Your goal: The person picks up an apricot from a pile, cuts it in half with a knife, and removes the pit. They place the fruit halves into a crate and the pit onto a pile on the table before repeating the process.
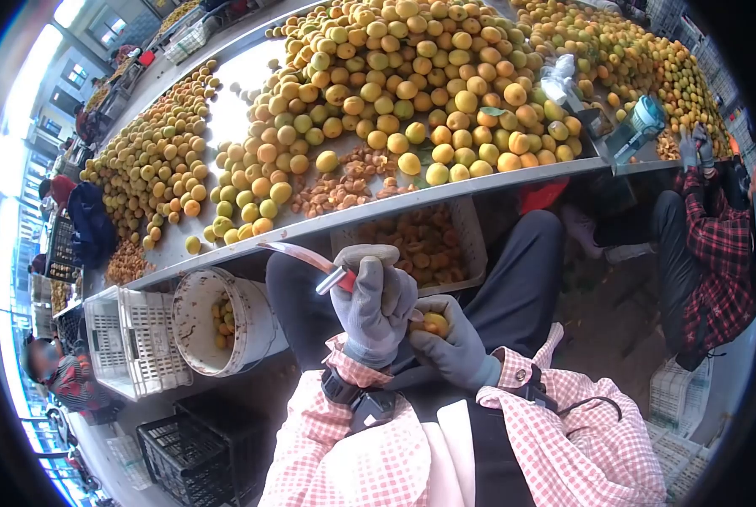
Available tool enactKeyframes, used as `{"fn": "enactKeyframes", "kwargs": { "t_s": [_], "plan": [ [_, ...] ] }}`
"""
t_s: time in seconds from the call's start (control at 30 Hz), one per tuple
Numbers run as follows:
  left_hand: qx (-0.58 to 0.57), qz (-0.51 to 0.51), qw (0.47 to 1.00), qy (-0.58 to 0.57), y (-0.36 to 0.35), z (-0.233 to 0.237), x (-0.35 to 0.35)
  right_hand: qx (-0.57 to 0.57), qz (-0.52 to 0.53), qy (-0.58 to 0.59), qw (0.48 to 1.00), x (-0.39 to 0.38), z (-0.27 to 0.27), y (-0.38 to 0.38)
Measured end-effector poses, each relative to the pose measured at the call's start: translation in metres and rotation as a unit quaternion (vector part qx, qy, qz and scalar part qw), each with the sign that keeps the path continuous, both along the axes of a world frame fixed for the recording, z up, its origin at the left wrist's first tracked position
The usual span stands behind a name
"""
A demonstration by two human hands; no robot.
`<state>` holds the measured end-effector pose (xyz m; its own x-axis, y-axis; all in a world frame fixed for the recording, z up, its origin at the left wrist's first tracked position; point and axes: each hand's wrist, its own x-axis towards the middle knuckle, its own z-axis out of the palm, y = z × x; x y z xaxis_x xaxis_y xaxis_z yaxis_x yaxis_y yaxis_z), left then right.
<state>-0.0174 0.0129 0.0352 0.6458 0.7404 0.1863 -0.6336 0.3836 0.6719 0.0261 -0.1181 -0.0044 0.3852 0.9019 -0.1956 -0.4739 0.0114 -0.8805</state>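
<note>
My left hand (374,296), in a grey glove, is closed around a tool with a red grip and a shiny metal end (334,281). A curved, pale pinkish strip (298,253) reaches from it toward the table edge. Close beside it, my gloved right hand (458,351) grips an apricot (433,324) between thumb and fingers, just over my lap. The left fingertips are right next to the fruit. Beyond both hands, under the table edge, sits a crate (477,245) of halved apricots (424,245).
Heaped apricots (378,76) cover the metal table (378,205), with a pile of apricot stones (344,182) near its edge. A white bucket (247,338), white crates (137,338) and a black crate (184,456) stand left. A turquoise-lidded cup (640,127) and a co-worker in plaid (716,253) are right.
</note>
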Motion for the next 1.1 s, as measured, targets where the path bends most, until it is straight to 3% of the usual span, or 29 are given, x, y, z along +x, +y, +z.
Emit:
{"fn": "enactKeyframes", "kwargs": {
  "t_s": [0.1, 0.17, 0.2, 0.3, 0.37, 0.4, 0.47, 0.5, 0.6, 0.67, 0.83, 0.9, 0.97, 1.0, 1.07, 1.1],
  "plan": [
    [0.022, -0.002, 1.000, 0.012, -0.002, 0.002, 0.000, -0.033, -0.009, 0.004, 0.999, 0.003, 0.009, 0.003],
    [0.029, -0.013, 0.999, 0.038, -0.004, -0.002, -0.003, -0.082, 0.030, 0.175, 0.981, 0.010, 0.018, 0.003],
    [0.028, -0.013, 0.999, 0.039, -0.004, -0.003, -0.004, -0.082, 0.030, 0.176, 0.981, 0.010, 0.016, 0.003],
    [0.000, -0.035, 0.998, 0.045, -0.005, -0.006, -0.006, -0.050, 0.022, 0.091, 0.994, 0.007, 0.005, 0.001],
    [-0.033, -0.045, 0.997, 0.046, -0.007, -0.007, -0.007, -0.035, 0.010, -0.129, 0.991, 0.004, -0.006, -0.001],
    [-0.033, -0.045, 0.997, 0.047, -0.008, -0.008, -0.009, -0.035, 0.010, -0.128, 0.991, 0.006, -0.015, -0.001],
    [-0.053, -0.065, 0.994, 0.070, -0.008, -0.011, -0.011, 0.026, 0.024, -0.270, 0.962, 0.012, -0.024, -0.001],
    [-0.052, -0.065, 0.994, 0.070, -0.007, -0.013, -0.011, 0.026, 0.024, -0.271, 0.962, 0.015, -0.026, -0.002],
    [-0.045, -0.084, 0.990, 0.108, -0.007, -0.016, -0.010, -0.029, 0.100, -0.196, 0.975, 0.024, -0.009, -0.001],
    [0.000, -0.098, 0.990, 0.101, -0.003, -0.011, -0.010, -0.058, 0.140, -0.046, 0.987, 0.024, -0.005, -0.002],
    [-0.012, -0.126, 0.984, 0.129, -0.003, 0.001, -0.016, -0.072, 0.111, 0.003, 0.991, 0.013, 0.005, 0.000],
    [0.080, -0.115, 0.974, 0.178, -0.005, 0.004, -0.018, -0.071, 0.095, 0.008, 0.993, 0.009, 0.002, -0.001],
    [0.128, -0.089, 0.969, 0.192, -0.009, 0.010, -0.017, -0.007, 0.043, -0.218, 0.975, 0.006, -0.008, 0.000],
    [0.176, -0.063, 0.960, 0.208, -0.010, 0.014, -0.018, -0.006, 0.044, -0.217, 0.975, 0.006, -0.009, -0.001],
    [0.137, -0.064, 0.966, 0.208, -0.013, 0.021, -0.020, 0.069, 0.014, -0.376, 0.924, 0.011, -0.006, 0.000],
    [0.103, -0.072, 0.975, 0.184, -0.014, 0.021, -0.021, 0.069, 0.013, -0.376, 0.924, 0.014, -0.002, 0.001]
  ]
}}
